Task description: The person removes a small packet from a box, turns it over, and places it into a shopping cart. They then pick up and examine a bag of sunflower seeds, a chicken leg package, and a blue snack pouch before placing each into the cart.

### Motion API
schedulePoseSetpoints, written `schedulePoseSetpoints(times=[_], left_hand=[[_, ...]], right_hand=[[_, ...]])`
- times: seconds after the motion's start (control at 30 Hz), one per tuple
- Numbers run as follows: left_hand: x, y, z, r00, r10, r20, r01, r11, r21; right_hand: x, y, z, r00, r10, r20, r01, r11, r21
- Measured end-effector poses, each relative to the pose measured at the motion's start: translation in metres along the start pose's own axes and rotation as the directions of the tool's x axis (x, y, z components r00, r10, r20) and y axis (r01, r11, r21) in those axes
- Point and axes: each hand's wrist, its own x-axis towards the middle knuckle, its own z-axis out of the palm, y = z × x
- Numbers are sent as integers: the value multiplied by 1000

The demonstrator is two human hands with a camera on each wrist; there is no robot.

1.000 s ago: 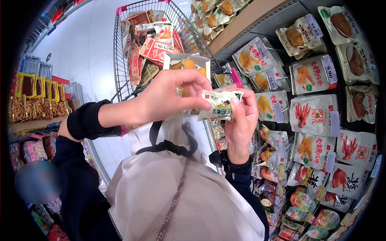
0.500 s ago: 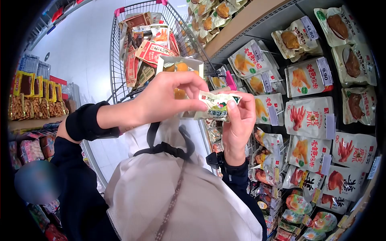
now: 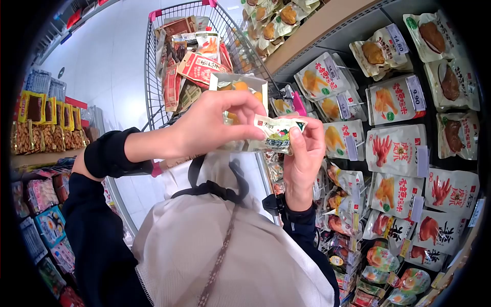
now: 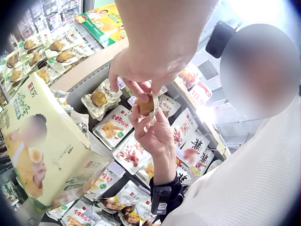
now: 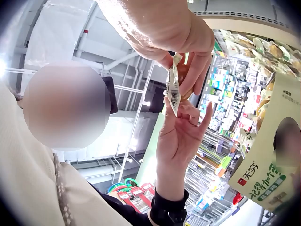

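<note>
A small cream snack packet (image 3: 279, 134) with green print and a dark triangle is stretched between both hands, above the chest-high end of a shopping cart. My left hand (image 3: 217, 117) pinches its left end between thumb and fingers. At the opposite end, my right hand (image 3: 305, 161) grips it with the thumb on the printed face. From the left wrist view, a rounded brown shape shows on the back of the packet (image 4: 146, 107). A barcode is visible on the packet (image 5: 174, 94) in the right wrist view. Just beyond the hands is an open carton (image 3: 260, 82) of brown, rounded packets.
The wire shopping cart (image 3: 149, 66) holds several red and brown snack bags (image 3: 202, 68). Racks of hanging pouches (image 3: 394, 146) with price tags line the right side. Nut packs (image 3: 46, 138) hang at the left. Pale floor (image 3: 102, 66) runs beside the cart.
Both hands keep hold of the packet and barely move. The packet has tilted a little, so its lower print shows more squeezed. The head view has shifted slightly.
</note>
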Motion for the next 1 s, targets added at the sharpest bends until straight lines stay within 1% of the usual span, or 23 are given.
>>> schedulePoseSetpoints(times=[0.17, 0.27, 0.37, 0.47, 0.67, 0.77, 1.0], left_hand=[[-3, -2, -4, 1000, 29, -9, -29, 1000, 4], [-4, -1, -7, 1000, 4, -4, -4, 1000, -9], [-7, 1, -8, 1000, 8, -7, -8, 1000, 21], [-8, -2, -7, 1000, 10, -12, -9, 1000, 6], [-11, 2, -6, 1000, -9, -10, 9, 999, 38], [-11, 2, -4, 1000, -9, -14, 10, 1000, 21], [-10, 3, -1, 1000, -17, -15, 18, 999, 29]], right_hand=[[0, 1, 8, 1000, -7, -13, 7, 999, -33], [0, 1, 9, 1000, 7, 3, -7, 1000, 3], [0, 1, 12, 1000, -10, -5, 10, 999, -49], [-3, 0, 11, 1000, 25, -1, -25, 1000, 4], [-6, -1, 10, 1000, 11, 25, -11, 1000, -6], [-7, -1, 8, 1000, 14, 12, -14, 1000, -23], [-9, -5, 6, 999, 44, 3, -44, 999, 12]])
